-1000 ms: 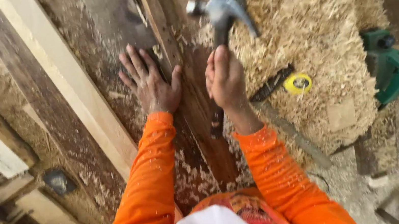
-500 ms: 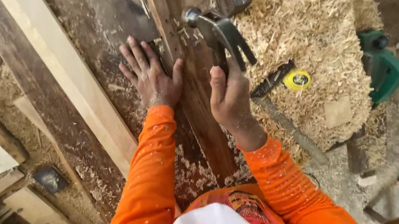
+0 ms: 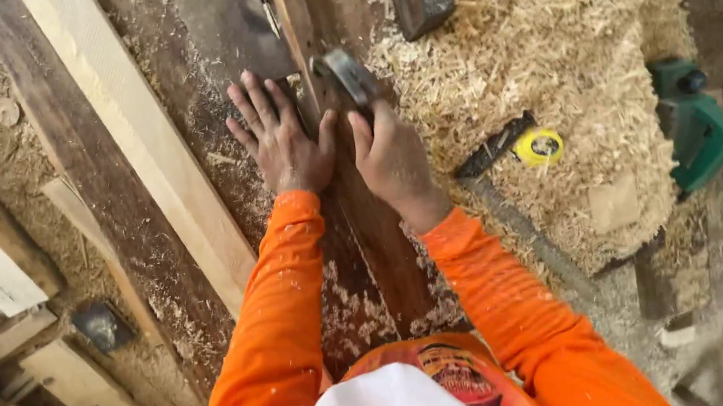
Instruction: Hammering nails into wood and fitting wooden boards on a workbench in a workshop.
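Gripping: right hand [image 3: 393, 157] has its fingers clenched around the handle of a hammer [image 3: 347, 76], whose metal head sits just above the knuckles, over a narrow dark plank [image 3: 375, 238].
Hammer place: at the upper part of the narrow dark plank, close to the left thumb; whether the head touches the wood cannot be told.
Left hand [image 3: 279, 144]: fingers released and spread wide, palm pressed flat on the dark wood just left of the plank, holding nothing.
Plank edges: the plank runs from the person's chest away upward; a pale board [image 3: 155, 156] lies to its left, well apart from the hands, with a dark beam [image 3: 87, 165] beyond it.
Right side: a heap of wood shavings [image 3: 569, 83] starts just beside the right hand; a yellow tape measure [image 3: 538, 147] rests on it, and a green power tool [image 3: 696, 126] stands farther out.
Open room: bare dusty wood shows between the left hand and the pale board; sawdust lies near the orange sleeves [image 3: 277, 335].
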